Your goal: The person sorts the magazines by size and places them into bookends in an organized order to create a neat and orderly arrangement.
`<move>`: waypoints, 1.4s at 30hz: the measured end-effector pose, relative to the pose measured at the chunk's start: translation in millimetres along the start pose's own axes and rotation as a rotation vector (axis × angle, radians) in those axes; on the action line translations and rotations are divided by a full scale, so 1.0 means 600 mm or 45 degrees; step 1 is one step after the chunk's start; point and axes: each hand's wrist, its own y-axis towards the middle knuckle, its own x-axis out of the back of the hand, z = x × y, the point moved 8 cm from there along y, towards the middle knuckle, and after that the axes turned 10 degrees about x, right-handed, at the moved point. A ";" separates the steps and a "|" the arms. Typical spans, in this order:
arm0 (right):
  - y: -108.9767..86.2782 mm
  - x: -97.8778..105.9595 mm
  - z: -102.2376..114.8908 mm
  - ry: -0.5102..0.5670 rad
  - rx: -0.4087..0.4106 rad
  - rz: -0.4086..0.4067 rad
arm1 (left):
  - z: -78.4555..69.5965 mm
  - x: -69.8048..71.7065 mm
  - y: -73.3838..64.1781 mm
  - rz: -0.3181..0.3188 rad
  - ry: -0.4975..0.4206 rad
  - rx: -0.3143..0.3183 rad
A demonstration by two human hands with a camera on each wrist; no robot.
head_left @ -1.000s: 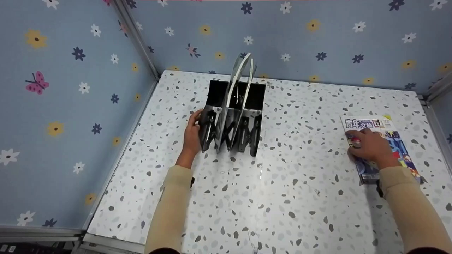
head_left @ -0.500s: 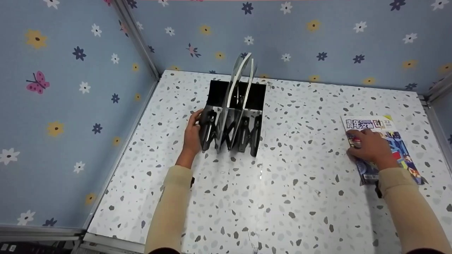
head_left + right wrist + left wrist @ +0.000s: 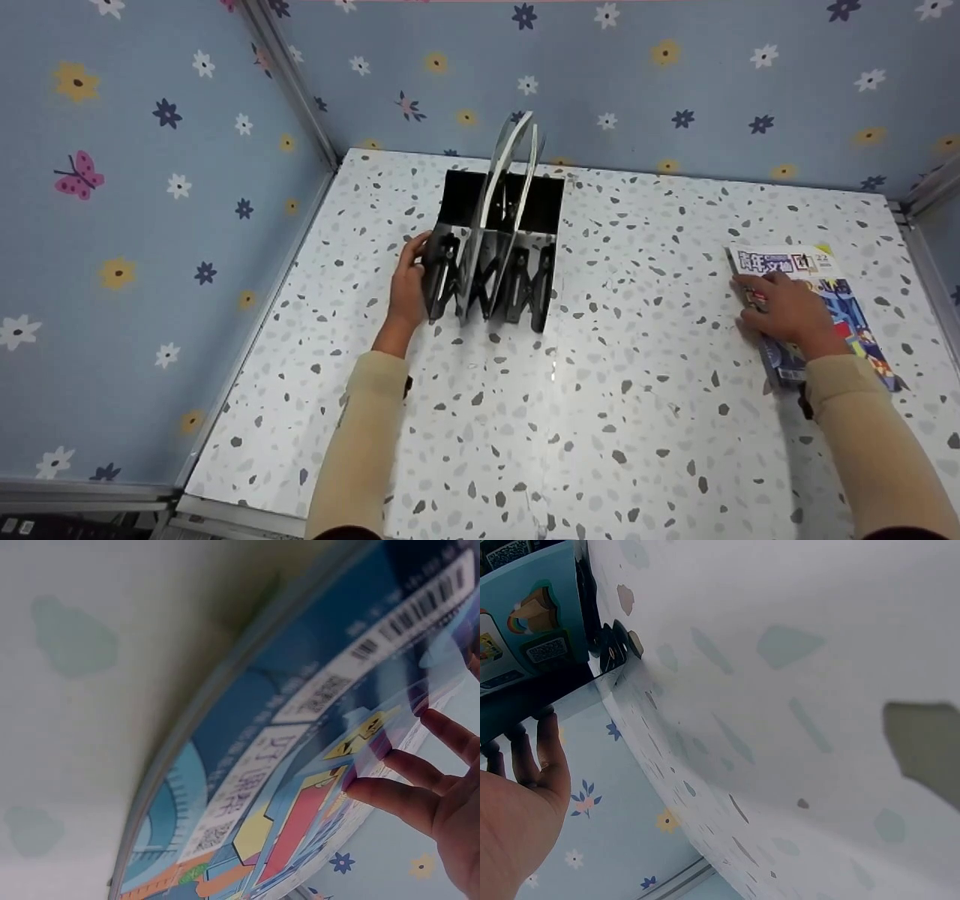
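A black book rack (image 3: 501, 202) stands at the back left of the table, with two thin upright books (image 3: 517, 146) slotted in its middle. My left hand (image 3: 409, 289) touches the rack's left side. In the left wrist view, the fingers (image 3: 551, 757) lie against its side plate; the thumb is hidden. On the right, a colourful magazine (image 3: 847, 300) lies on the table. My right hand (image 3: 791, 311) holds its left edge, fingers over the cover and thumb at the edge. The right wrist view shows the fingertips (image 3: 360, 787) on the glossy cover (image 3: 292, 825).
The white speckled table (image 3: 615, 420) stretches between the rack and the magazine. Blue flowered panels (image 3: 637, 82) stand behind it and at its sides. A metal frame post (image 3: 296, 82) marks the back left corner.
The magazine's left edge has tilted up slightly, showing more of its grey side. The right hand has barely shifted. The left hand and the rack have stayed in place.
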 end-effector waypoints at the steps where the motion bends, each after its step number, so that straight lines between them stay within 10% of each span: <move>1: 0.000 -0.001 -0.001 0.007 -0.004 0.001 | 0.001 0.000 0.000 -0.002 0.000 0.000; 21: -0.006 0.006 -0.005 0.029 -0.045 -0.199 | 0.000 -0.003 -0.004 -0.002 -0.002 -0.025; 42: -0.008 0.002 -0.022 0.163 -0.174 -0.143 | 0.001 0.000 -0.001 0.008 -0.063 -0.003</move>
